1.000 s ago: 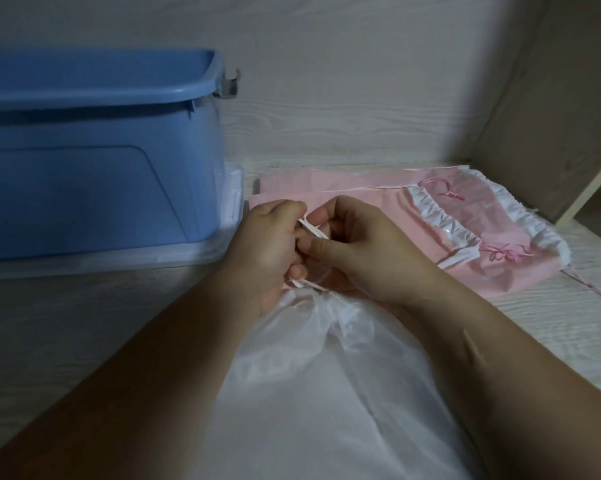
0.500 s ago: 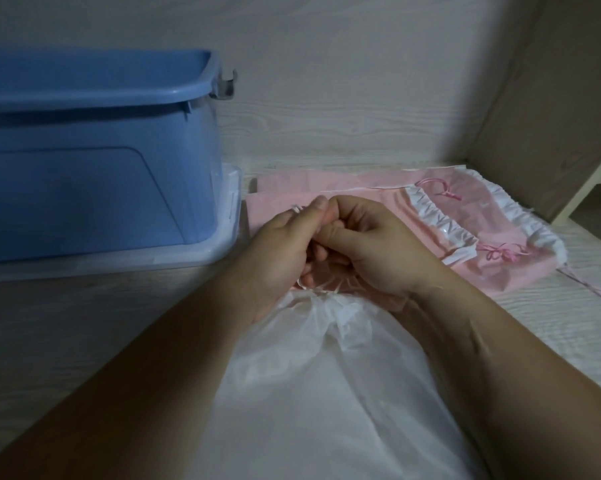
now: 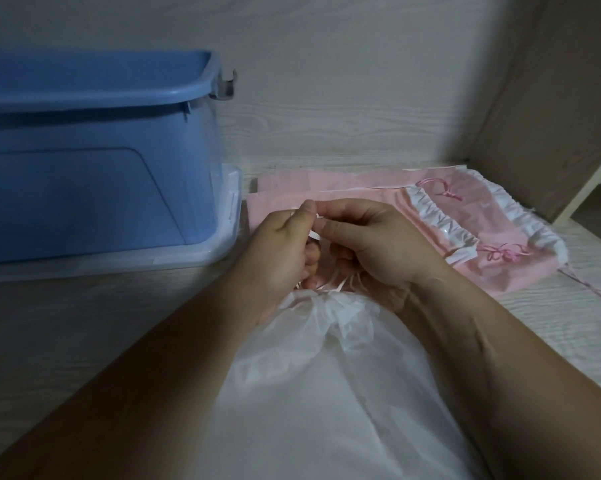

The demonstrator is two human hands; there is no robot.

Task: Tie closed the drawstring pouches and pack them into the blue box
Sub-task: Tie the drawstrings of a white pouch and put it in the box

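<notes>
We work on one white pouch (image 3: 326,375) lying on the desk (image 3: 67,323) just in front of us, its neck gathered. Our left hand (image 3: 281,251) and right hand (image 3: 371,244) touch above the neck, fingers curled, both pinching its pale string (image 3: 314,234). Beyond the hands lie two pink pouches (image 3: 499,282), flat and overlapping, with two pink bows (image 3: 503,255) showing on them, and to their left stands one blue box (image 3: 84,168), open-topped, on one clear lid (image 3: 202,258).
</notes>
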